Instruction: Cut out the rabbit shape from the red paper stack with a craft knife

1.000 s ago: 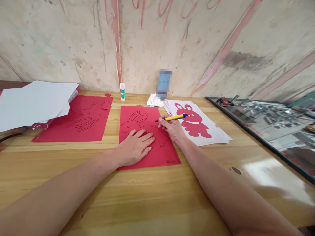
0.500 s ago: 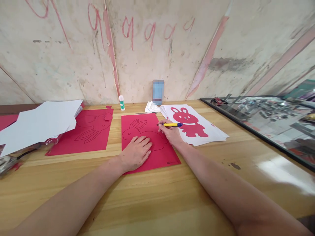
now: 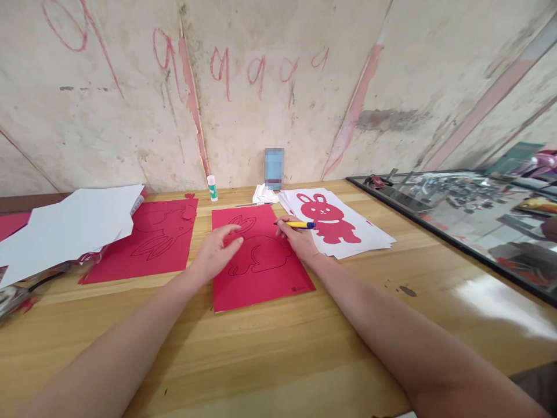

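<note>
A red sheet of paper (image 3: pixel 265 290) lies on the wooden table in front of me, with a rabbit outlined on it in dark lines. My right hand (image 3: pixel 296 235) is closed round a yellow pen (image 3: pixel 298 224) with a dark blue end, over the sheet's right edge; the pen points left. Above the sheet's left side is my left hand (image 3: pixel 217 249), holding nothing, its thumb and fingers apart and hiding part of the rabbit's head. Right of the sheet, white papers (image 3: pixel 372 238) carry a red rabbit figure (image 3: pixel 331 217).
To the left lie another red sheet (image 3: pixel 174 255) with a rabbit outline and a pile of white paper (image 3: pixel 78 223). A glue stick (image 3: pixel 212 188), crumpled tissue (image 3: pixel 263 194) and a blurred blue upright object (image 3: pixel 274 168) stand by the wall. A black-framed glass panel (image 3: pixel 456 232) is at right.
My left hand has lifted off the red sheet and moved left, uncovering the rabbit's legs. My right hand still grips the pen in nearly the same place. The view has shifted slightly.
</note>
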The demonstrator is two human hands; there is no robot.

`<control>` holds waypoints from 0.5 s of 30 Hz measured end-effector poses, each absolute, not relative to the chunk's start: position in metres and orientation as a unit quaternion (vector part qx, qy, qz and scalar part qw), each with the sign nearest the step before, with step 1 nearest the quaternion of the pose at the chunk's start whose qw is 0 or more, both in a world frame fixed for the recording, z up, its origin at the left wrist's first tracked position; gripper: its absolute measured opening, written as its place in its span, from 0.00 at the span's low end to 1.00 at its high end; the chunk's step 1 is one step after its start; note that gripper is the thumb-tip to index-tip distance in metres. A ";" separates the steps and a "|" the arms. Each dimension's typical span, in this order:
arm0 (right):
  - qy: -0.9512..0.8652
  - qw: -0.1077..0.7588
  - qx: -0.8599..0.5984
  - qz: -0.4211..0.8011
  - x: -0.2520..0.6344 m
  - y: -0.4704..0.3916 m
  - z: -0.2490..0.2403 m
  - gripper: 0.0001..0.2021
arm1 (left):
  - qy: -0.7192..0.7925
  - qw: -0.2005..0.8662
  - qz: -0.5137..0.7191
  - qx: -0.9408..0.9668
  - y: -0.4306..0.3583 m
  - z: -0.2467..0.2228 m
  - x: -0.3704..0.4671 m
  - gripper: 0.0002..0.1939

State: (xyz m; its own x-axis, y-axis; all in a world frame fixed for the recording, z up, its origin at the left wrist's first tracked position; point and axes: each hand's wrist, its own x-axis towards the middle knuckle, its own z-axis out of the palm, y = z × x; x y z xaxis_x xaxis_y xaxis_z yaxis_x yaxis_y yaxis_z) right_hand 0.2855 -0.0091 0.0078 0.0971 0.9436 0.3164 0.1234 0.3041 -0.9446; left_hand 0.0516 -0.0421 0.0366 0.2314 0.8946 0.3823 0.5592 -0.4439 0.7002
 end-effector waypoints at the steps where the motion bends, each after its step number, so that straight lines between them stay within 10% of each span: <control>1: -0.564 0.575 -0.472 0.359 0.286 -0.009 0.008 0.12 | 0.505 0.236 0.406 0.724 -0.036 0.038 0.045 0.18; 15: -0.545 0.570 -0.510 0.343 0.291 -0.011 0.008 0.13 | 0.609 0.194 0.362 0.678 -0.007 0.014 0.017 0.19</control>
